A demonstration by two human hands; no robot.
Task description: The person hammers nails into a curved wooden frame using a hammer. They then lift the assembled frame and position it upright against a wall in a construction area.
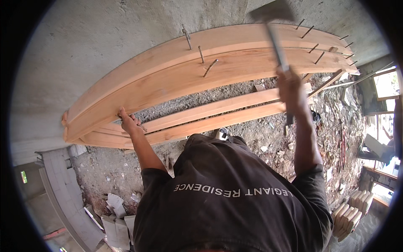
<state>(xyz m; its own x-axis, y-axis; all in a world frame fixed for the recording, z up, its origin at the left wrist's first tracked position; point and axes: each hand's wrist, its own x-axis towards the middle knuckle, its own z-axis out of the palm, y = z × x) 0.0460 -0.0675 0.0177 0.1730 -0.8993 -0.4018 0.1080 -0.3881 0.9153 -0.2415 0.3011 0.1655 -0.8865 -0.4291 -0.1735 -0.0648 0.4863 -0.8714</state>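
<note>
Gripping a blurred, broad-headed tool (275, 44), the right hand (290, 90) holds it before the nail-studded wooden boards (168, 80), whose lower edge the left hand (130, 122) touches farther left, whether clasping I cannot tell.

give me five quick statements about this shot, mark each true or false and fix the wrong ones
1. The right hand grips a tool with a broad dark head. True.
2. The left hand is raised clear of the wood. False: the left hand is at the lower edge of a wide board.
3. Several nails stick up from the wood. True.
4. The shirt is white. False: the shirt is dark, with pale lettering.
5. Rubble is scattered over the ground. True.
</note>
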